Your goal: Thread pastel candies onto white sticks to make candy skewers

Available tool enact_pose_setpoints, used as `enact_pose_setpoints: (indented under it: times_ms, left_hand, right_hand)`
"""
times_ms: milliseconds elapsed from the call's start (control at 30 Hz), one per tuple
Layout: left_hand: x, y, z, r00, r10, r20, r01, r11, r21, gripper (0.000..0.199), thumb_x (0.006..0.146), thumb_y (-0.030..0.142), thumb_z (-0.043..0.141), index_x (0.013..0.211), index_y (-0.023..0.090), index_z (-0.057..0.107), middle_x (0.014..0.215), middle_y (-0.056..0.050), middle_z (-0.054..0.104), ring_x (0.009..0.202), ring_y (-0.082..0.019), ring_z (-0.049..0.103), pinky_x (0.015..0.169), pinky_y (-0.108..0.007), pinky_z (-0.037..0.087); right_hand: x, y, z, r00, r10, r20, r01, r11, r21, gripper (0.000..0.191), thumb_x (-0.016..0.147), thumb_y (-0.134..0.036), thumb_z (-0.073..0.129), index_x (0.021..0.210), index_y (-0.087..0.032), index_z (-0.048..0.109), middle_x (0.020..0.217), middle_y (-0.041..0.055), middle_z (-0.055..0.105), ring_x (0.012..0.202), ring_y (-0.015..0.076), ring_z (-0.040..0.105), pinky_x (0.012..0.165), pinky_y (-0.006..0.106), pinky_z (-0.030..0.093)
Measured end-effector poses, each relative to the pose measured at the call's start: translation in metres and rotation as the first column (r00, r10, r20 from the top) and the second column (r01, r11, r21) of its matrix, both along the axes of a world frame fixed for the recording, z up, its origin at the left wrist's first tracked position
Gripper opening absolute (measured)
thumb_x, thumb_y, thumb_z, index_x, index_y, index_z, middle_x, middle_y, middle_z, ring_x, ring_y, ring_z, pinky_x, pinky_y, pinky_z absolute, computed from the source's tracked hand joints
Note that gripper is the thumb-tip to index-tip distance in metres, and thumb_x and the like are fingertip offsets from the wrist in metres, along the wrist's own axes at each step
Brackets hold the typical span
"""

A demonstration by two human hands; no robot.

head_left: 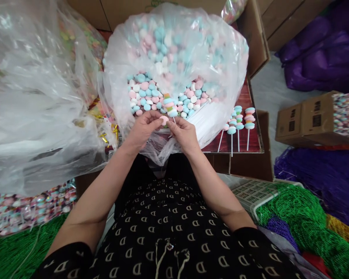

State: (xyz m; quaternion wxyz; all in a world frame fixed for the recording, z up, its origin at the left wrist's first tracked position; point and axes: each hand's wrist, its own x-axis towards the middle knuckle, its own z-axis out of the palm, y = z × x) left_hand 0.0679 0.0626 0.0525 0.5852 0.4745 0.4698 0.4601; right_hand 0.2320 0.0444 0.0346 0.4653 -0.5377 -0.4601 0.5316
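Observation:
Both hands meet at the front of an open clear plastic bag (174, 42) full of pink, blue and white button-shaped pieces (151, 91). My left hand (145, 127) is closed, pinching a pink piece (163, 120) between thumb and fingers. The right thumb tip touches or nearly touches that piece. My right hand (184, 133) is closed too, with the white stick of a candy-like skewer (169, 104) running into its fingers. The skewer's stacked pastel and orange pieces point away from me, over the loose ones. Some fingertips are hidden.
Finished-looking skewers (249, 118) lie on the dark red tabletop (218, 145) at right, beside white sticks (205, 122) in the bag. Another plastic bag (40, 116) covers the left side. Cartons (305, 122), a crate (256, 197) and green strands (302, 217) stand at right.

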Motion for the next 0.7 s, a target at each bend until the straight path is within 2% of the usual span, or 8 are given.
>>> enact_pose_setpoints:
  times_ms: [167,400,533,633,700]
  left_hand:
    - [0.004,-0.005,-0.007,0.999,0.024,0.045,-0.021,0.997,-0.079,0.011,0.087,0.026,0.073,0.091,0.022,0.064,0.089,-0.001,0.072,0.075,-0.014,0.067,0.075,-0.029,0.056]
    - [0.008,-0.003,-0.003,0.975,0.136,0.176,-0.108,0.981,-0.16,0.016,0.088,0.018,0.074,0.094,0.022,0.06,0.08,0.003,0.069,0.065,-0.01,0.066,0.065,-0.022,0.053]
    - [0.017,-0.003,-0.005,0.979,0.131,0.156,-0.106,0.982,-0.155,0.01,0.092,0.015,0.07,0.093,0.021,0.061,0.083,0.003,0.069,0.065,-0.009,0.066,0.064,-0.021,0.053]
    - [0.023,-0.002,-0.008,0.973,0.165,0.161,-0.138,0.976,-0.167,0.004,0.097,0.018,0.066,0.094,0.02,0.064,0.081,0.001,0.069,0.066,-0.01,0.065,0.066,-0.022,0.055]
    - [0.023,-0.003,-0.009,0.97,0.174,0.172,-0.143,0.974,-0.176,0.007,0.1,0.025,0.064,0.096,0.02,0.067,0.081,-0.001,0.07,0.068,-0.012,0.066,0.069,-0.025,0.057]
  right_hand:
    - [0.0,-0.001,-0.005,0.998,-0.01,-0.057,0.006,0.999,-0.054,0.052,0.077,-0.06,0.082,0.106,-0.016,0.078,0.067,-0.0044,0.06,0.061,0.0108,0.051,0.06,0.025,0.044]
    - [0.0,0.0,0.0,0.991,-0.068,-0.117,0.065,0.997,-0.031,0.045,0.077,-0.058,0.081,0.095,-0.017,0.072,0.058,-0.009,0.048,0.056,0.0091,0.046,0.057,0.024,0.039]
    - [-0.003,0.002,-0.003,0.989,-0.097,-0.115,0.094,0.995,-0.035,0.039,0.078,-0.054,0.08,0.092,-0.02,0.068,0.058,-0.0091,0.049,0.056,0.0096,0.047,0.057,0.023,0.039]
    - [-0.005,0.003,-0.006,0.991,-0.103,-0.086,0.101,0.995,-0.026,0.034,0.08,-0.051,0.077,0.092,-0.02,0.067,0.06,-0.0086,0.052,0.058,0.0099,0.048,0.058,0.023,0.04]
    - [-0.005,0.003,-0.007,0.993,-0.096,-0.074,0.095,0.995,-0.02,0.033,0.082,-0.049,0.075,0.093,-0.02,0.067,0.061,-0.0083,0.053,0.058,0.0098,0.048,0.059,0.024,0.04]
